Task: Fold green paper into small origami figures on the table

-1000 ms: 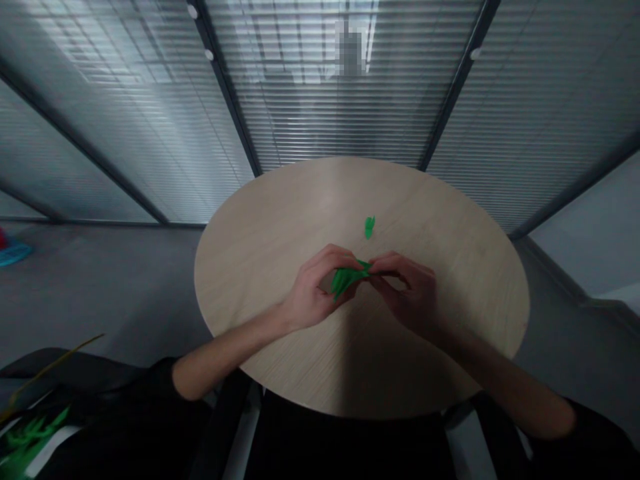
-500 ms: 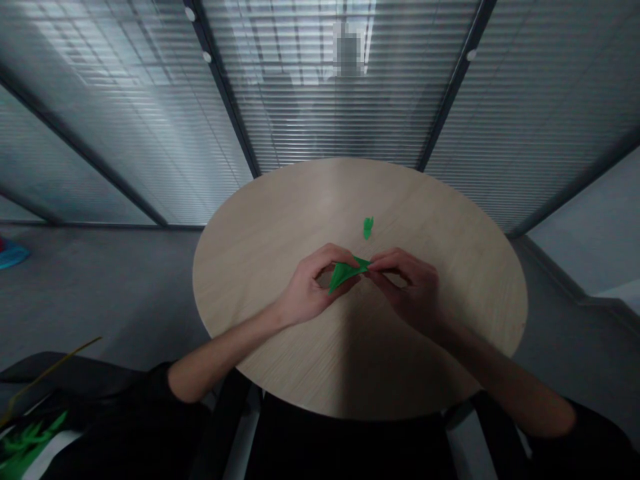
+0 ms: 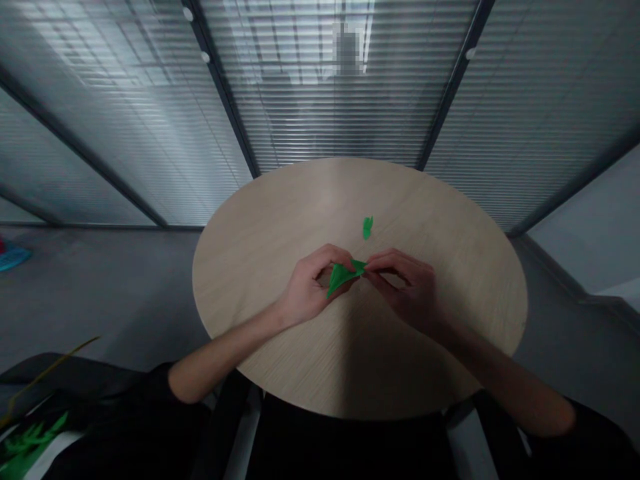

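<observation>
a: how far had u got?
b: u'd folded the green paper (image 3: 343,276) to a point; l hand (image 3: 307,293) & r hand (image 3: 410,290) pinched it above the round wood table (image 3: 320,193), green scrap (image 3: 368,227) lay apart, not yet handled.

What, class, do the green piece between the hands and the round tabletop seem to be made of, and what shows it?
The green piece looks like thin matt paper, creased to sharp corners, though thin plastic is possible. The round tabletop looks like pale wood or wood-effect laminate, with fine straight grain and a soft sheen.
</observation>
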The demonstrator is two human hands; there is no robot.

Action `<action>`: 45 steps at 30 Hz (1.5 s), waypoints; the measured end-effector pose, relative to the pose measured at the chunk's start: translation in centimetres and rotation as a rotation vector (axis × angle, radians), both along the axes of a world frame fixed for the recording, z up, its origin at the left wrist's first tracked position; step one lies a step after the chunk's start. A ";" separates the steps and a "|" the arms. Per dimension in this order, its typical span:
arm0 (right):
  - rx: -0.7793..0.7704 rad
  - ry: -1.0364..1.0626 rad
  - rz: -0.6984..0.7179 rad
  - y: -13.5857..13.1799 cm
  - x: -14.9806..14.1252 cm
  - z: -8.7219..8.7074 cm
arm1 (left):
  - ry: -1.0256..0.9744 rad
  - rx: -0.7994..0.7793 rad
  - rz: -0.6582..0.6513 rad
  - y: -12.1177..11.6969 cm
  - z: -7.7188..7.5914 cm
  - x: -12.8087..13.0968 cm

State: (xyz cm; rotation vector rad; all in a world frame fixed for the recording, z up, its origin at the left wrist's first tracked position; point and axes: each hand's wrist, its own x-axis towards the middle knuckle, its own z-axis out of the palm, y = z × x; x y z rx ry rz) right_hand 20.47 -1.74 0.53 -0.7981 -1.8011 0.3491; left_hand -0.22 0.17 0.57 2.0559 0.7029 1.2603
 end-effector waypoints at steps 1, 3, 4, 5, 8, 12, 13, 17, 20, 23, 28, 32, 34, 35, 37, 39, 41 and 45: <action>-0.010 0.001 0.006 0.0 0.0 0.0 | -0.006 0.000 0.006 0.0 0.0 0.0; -0.053 0.015 0.019 -0.1 -0.1 0.1 | -0.037 -0.018 0.011 -0.1 0.0 0.1; -0.087 0.030 0.025 -0.2 -0.1 0.0 | -0.060 -0.037 0.010 -0.2 0.0 0.2; -0.123 0.050 0.030 -0.2 -0.1 0.0 | -0.086 -0.060 0.004 -0.3 0.0 0.2; -0.199 0.125 0.052 -0.1 -0.1 -0.3 | -0.160 -0.144 -0.034 -0.4 -0.2 0.5; -0.257 0.157 0.075 -0.1 -0.2 -0.4 | -0.151 -0.163 -0.028 -0.5 -0.1 0.6; -0.267 0.150 0.077 -0.1 -0.2 -0.3 | -0.135 -0.161 -0.011 -0.6 0.0 0.6; -0.298 0.133 0.107 -0.2 -0.3 -0.1 | -0.126 -0.204 0.008 -0.7 0.3 0.6; -0.311 0.135 0.104 -0.3 -0.2 -0.1 | -0.141 -0.231 0.014 -0.8 0.3 0.7; -0.319 0.146 0.097 -0.4 -0.1 -0.2 | -0.159 -0.235 0.009 -0.7 0.1 0.7; -0.418 0.235 0.146 -0.3 -0.2 -0.3 | -0.194 -0.256 -0.053 -0.6 -0.2 0.7; -0.432 0.240 0.128 -0.3 -0.3 -0.2 | -0.184 -0.262 -0.043 -0.6 -0.2 0.6; -0.392 0.207 0.119 -0.4 -0.2 0.0 | -0.146 -0.256 -0.011 -0.7 -0.1 0.5; -0.372 0.190 0.117 -0.4 -0.2 0.0 | -0.123 -0.256 0.003 -0.7 0.0 0.4; -0.352 0.162 0.124 -0.5 -0.2 0.1 | -0.100 -0.257 0.014 -0.7 0.1 0.4; -0.363 0.161 0.141 -0.5 -0.2 0.2 | -0.117 -0.261 -0.009 -0.8 0.3 0.5; -0.398 0.190 0.164 -0.5 -0.2 0.1 | -0.144 -0.263 -0.040 -0.8 0.3 0.5; -0.489 0.254 0.191 -0.3 0.0 0.1 | -0.174 -0.257 -0.045 -0.7 0.2 0.5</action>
